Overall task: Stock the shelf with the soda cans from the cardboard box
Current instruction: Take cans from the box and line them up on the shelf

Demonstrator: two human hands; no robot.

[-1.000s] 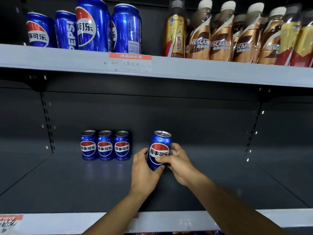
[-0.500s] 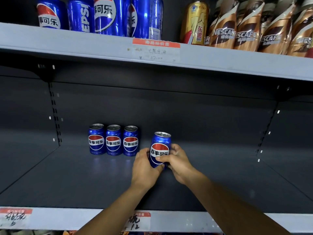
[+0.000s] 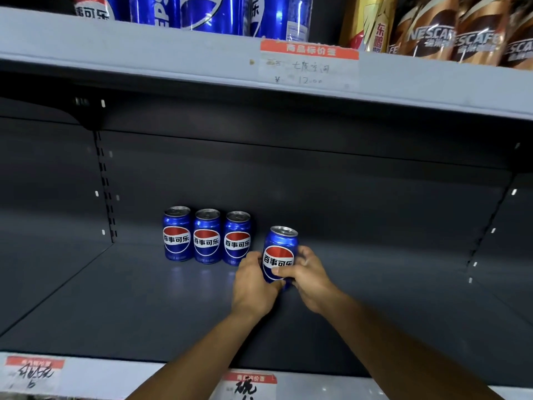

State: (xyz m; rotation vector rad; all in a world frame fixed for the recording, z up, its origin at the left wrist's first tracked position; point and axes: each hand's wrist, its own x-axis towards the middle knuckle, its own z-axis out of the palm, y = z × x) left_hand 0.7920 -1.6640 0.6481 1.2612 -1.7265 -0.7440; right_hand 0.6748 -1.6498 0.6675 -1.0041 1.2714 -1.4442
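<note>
Since the earlier frames the held can (image 3: 279, 256) has travelled back along the shelf (image 3: 150, 301) and now sits just beside the row of three cans (image 3: 206, 236), a narrow gap short of the rightmost one; the camera has also tipped down, so the shelf's front edge with its price tags (image 3: 250, 383) shows more fully.

Head view: both hands wrap the can low on its body. The left hand (image 3: 253, 284) curls around its left side, fingers behind and thumb at the front. The right hand (image 3: 308, 274) pinches the right side, thumb lying across the logo. The can stands upright or nearly so, slightly nearer the front edge than the row; whether its base rests on the shelf is hidden by the hands. The three placed cans stand touching side by side, labels forward, toward the back edge, left of centre.

The can looks like a full, sealed aluminium one, so probably moderately heavy, rigid under a light squeeze, smooth and a little slippery, and liable to dent if knocked. The mid-body grip suits it; the rim offers less purchase.

The cardboard box is out of sight. The upper shelf (image 3: 144, 53) carries tall blue cans (image 3: 207, 13) and coffee bottles (image 3: 476, 39), tightly packed along its front edge.
</note>
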